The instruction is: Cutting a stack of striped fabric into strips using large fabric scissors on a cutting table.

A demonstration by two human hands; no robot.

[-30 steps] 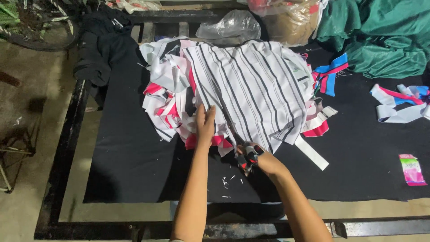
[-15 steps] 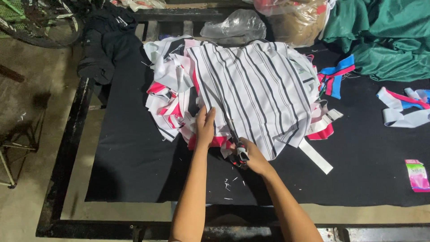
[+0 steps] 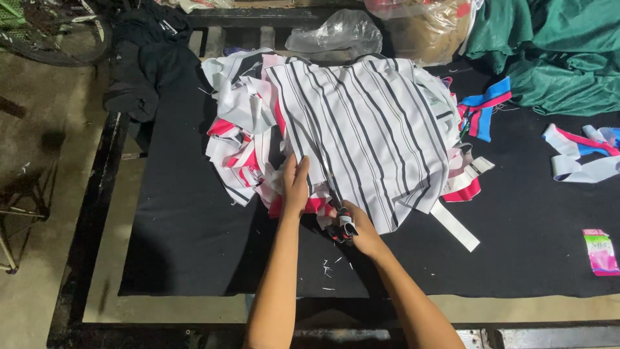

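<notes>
A white fabric piece with black stripes (image 3: 368, 129) lies spread on top of a pile of white, pink and black fabric scraps (image 3: 242, 139) on a black cloth-covered table (image 3: 187, 239). My left hand (image 3: 295, 184) presses flat on the near left edge of the striped fabric. My right hand (image 3: 355, 226) grips a pair of scissors (image 3: 339, 223) with red and dark handles, the blades reaching into the near edge of the striped fabric beside my left hand.
Green cloth (image 3: 549, 52) is heaped at the far right, with clear plastic bags (image 3: 336, 29) behind the pile. Pink, blue and white strips (image 3: 581, 155) lie right. A small pink packet (image 3: 600, 252) sits near the right edge. Dark clothing (image 3: 139, 71) hangs at far left.
My right hand with the scissors has moved forward and left, closer to my left hand, with the blades now further into the striped fabric's edge. My left hand stays pressed in place.
</notes>
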